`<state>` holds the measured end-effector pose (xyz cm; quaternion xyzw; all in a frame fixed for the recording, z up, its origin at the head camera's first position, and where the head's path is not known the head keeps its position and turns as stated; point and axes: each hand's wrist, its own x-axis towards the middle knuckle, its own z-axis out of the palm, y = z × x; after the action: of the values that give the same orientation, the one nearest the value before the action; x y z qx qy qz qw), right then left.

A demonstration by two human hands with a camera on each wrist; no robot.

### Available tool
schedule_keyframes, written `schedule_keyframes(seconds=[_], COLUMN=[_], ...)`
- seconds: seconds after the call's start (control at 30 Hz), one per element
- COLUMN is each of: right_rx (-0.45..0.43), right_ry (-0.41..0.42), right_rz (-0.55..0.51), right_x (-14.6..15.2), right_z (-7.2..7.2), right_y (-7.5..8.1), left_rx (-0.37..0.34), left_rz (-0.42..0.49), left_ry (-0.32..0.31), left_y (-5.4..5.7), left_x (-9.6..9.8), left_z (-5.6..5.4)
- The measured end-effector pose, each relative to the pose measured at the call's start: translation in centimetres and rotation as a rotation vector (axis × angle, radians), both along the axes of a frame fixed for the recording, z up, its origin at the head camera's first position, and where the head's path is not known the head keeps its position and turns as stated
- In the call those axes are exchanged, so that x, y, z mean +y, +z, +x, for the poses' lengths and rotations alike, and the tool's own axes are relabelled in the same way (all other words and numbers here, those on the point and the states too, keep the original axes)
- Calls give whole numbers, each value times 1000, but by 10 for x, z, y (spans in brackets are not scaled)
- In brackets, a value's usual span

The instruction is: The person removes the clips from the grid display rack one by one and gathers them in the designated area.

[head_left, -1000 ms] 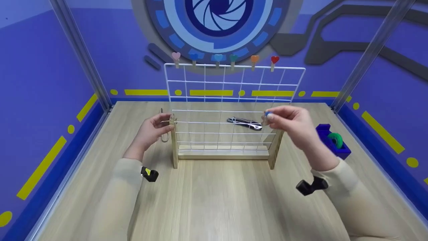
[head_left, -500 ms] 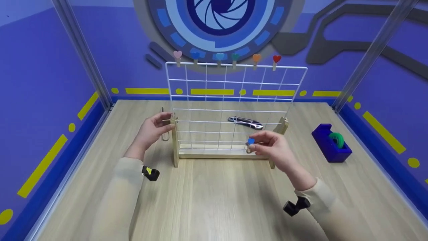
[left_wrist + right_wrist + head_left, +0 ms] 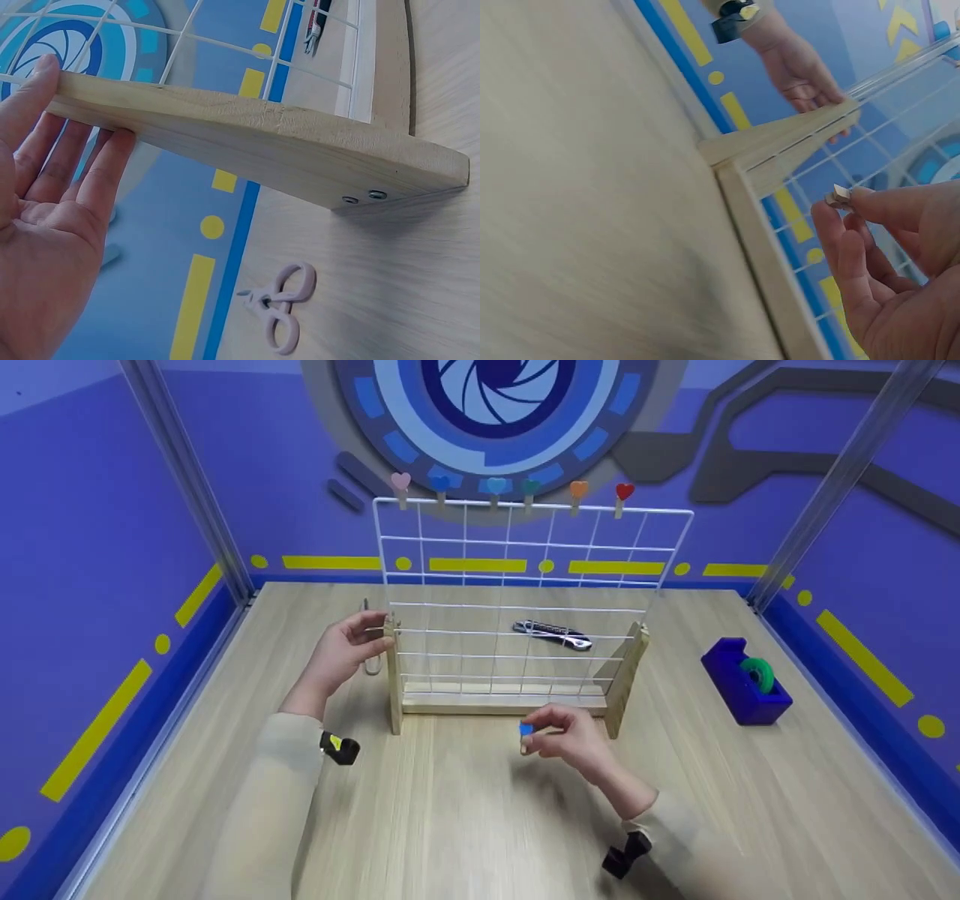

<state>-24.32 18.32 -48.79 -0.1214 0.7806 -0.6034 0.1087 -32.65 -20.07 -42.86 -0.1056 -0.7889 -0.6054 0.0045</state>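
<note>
My right hand (image 3: 574,742) pinches a small wooden clothespin with a blue heart (image 3: 526,730) between thumb and fingertips, in front of the rack's base and above the tabletop. In the right wrist view the wooden end of that clothespin (image 3: 840,196) shows. My left hand (image 3: 337,660) grips the upper end of the left wooden side post (image 3: 255,135), thumb on one face and fingers on the other. That post bears a white wire grid (image 3: 517,607), which stands upright. Along its top wire sit several heart clothespins, from pink (image 3: 401,481) at left to red (image 3: 625,492) at right.
A blue tape dispenser (image 3: 735,701) with green tape stands right of the rack. Behind the grid lies a black and silver tool (image 3: 551,634), seemingly a utility knife. Scissors (image 3: 264,302) lie left of the rack. Blue panels enclose the wooden table (image 3: 465,825).
My right hand has carried the blue-heart clothespin from the right post's top down, left and toward me, in front of the base. My left hand has kept its hold on the left post.
</note>
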Motion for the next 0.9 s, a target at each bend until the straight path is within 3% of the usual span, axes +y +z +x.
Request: schedule_keyframes(seconds=[0.33,0.47,0.9], right_rx=[-100,-139,-114], right_ry=[5,25,21], right_rz=[42,32,55], right_x=[-17,-17,-22], right_z=[5,4,6], right_y=[-31,-36,-40], left_rx=[12,15,10], left_rz=[5,4,-3], left_ry=[1,4,14], left_y=[-1,-2,-3], left_x=[0,1,1], left_z=[-1,0,0])
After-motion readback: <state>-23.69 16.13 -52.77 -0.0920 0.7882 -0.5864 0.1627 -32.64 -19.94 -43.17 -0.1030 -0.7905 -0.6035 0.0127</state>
